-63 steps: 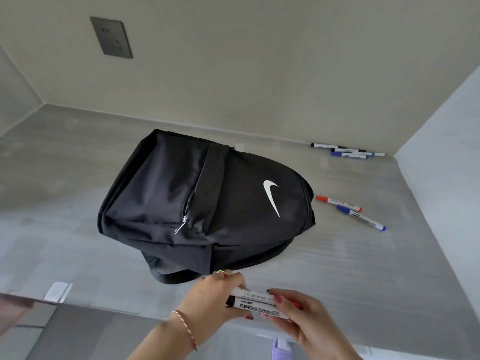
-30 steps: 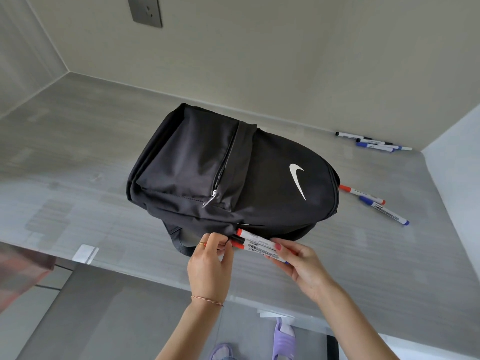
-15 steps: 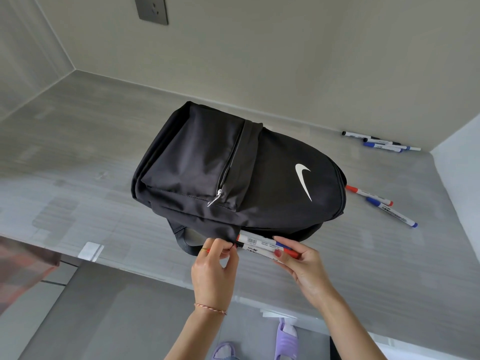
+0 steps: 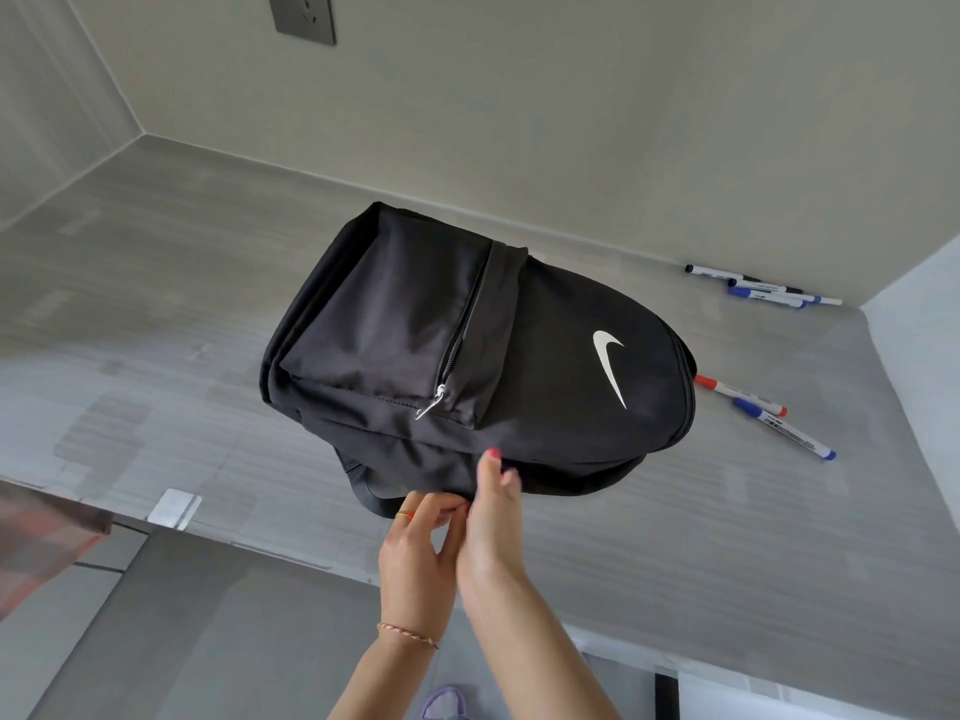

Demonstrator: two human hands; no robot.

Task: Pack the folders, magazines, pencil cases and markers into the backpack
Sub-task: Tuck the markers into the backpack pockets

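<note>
The black backpack (image 4: 467,356) with a white swoosh lies flat on the grey counter (image 4: 156,304). Both hands meet at its near side edge. My left hand (image 4: 418,545) pinches the fabric at the backpack's edge. My right hand (image 4: 493,517) lies against the same spot, two fingertips showing on the fabric and the rest hidden. The markers it held are out of sight. A red marker (image 4: 740,394) and a blue marker (image 4: 784,431) lie right of the backpack. Three more markers (image 4: 763,291) sit at the back right by the wall.
Walls close the counter off at the back, left and right. A wall socket plate (image 4: 304,15) is mounted above the backpack. The counter's front edge runs just below my hands, with grey floor and a purple slipper (image 4: 444,704) beneath.
The markers in my right hand have gone out of sight at the backpack's side edge. My right hand moved left to meet my left hand there.
</note>
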